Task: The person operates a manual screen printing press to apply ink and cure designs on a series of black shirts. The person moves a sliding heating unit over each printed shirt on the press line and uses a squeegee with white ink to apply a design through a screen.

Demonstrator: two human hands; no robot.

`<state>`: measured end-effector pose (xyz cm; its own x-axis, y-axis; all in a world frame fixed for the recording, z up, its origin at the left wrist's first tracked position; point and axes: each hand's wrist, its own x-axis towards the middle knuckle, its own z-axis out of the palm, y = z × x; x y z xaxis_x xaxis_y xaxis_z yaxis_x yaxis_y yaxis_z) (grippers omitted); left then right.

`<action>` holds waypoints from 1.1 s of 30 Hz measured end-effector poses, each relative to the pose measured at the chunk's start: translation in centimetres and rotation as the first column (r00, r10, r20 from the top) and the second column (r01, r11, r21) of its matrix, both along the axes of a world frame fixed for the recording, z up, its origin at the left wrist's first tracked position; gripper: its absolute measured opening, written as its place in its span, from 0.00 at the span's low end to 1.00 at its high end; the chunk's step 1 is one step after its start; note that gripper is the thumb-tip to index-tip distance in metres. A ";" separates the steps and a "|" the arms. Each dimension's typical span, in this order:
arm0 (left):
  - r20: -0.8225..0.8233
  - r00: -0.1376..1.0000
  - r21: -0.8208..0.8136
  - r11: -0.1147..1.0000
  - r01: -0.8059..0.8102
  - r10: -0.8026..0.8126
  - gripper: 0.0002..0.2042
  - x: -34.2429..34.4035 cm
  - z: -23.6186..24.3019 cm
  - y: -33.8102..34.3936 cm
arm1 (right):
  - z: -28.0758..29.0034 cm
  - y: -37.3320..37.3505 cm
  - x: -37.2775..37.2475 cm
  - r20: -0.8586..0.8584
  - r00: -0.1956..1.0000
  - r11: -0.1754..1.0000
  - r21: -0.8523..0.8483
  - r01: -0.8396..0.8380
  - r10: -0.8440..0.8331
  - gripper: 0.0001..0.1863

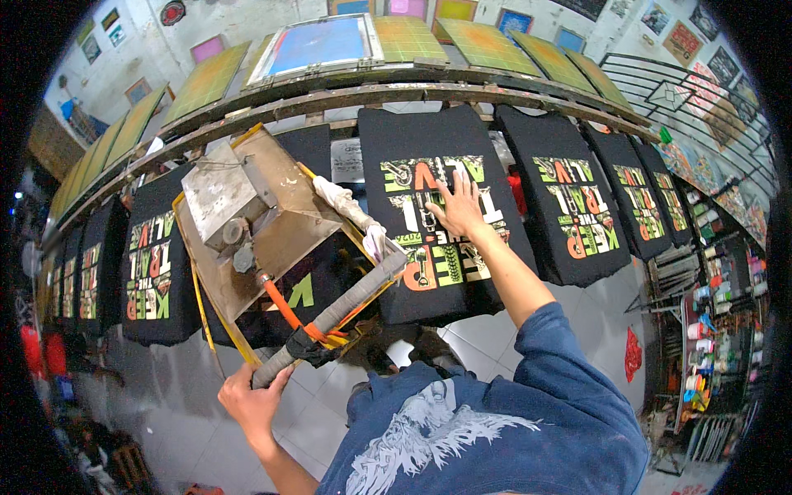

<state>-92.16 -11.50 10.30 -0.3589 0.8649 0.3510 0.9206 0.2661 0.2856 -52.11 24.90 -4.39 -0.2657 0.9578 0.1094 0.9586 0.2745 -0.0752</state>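
My left hand [250,402] is wrapped round the lower end of a grey tape-wound handle bar [351,305]. That bar belongs to a metal heater hood [301,206] with a boxy top and yellow frame edges, which looks like a flash dryer. Beneath the hood lies a black printed T-shirt [307,290], mostly hidden. To its right, my right hand [458,206] rests with spread fingers on the print of another black T-shirt [421,136]. The lettering there is green, orange and white. An orange cable [283,305] runs from the hood to the handle.
More printed black shirts lie along the row, one nearby on the right [528,136] and one on the left [148,326]. Wooden rails [396,92] run behind them, with screen frames [318,45] leaning above. A shelf of bottles [701,330] stands at the right.
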 end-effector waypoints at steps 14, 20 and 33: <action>-0.002 0.999 0.027 0.998 -0.049 0.049 0.26 -0.5 -0.5 -0.4 | 0.2 3.6 -1.6 0.019 0.999 0.993 -0.113 -0.045 0.047 0.41; 0.044 0.997 0.065 0.996 -0.065 0.063 0.27 -0.4 -0.5 -0.4 | 0.1 3.9 -2.1 0.071 0.997 0.994 -0.110 -0.028 0.036 0.40; -0.043 0.999 0.109 0.994 -0.009 0.014 0.27 -0.8 -0.6 -0.6 | 19.0 -11.5 -13.3 -0.634 0.538 0.832 0.409 -0.375 0.555 0.21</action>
<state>-92.99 -12.06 9.66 -0.3507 0.8168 0.4581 0.9300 0.2463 0.2728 -65.41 13.44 14.62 -0.4198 0.6510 0.6324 0.3560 0.7591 -0.5450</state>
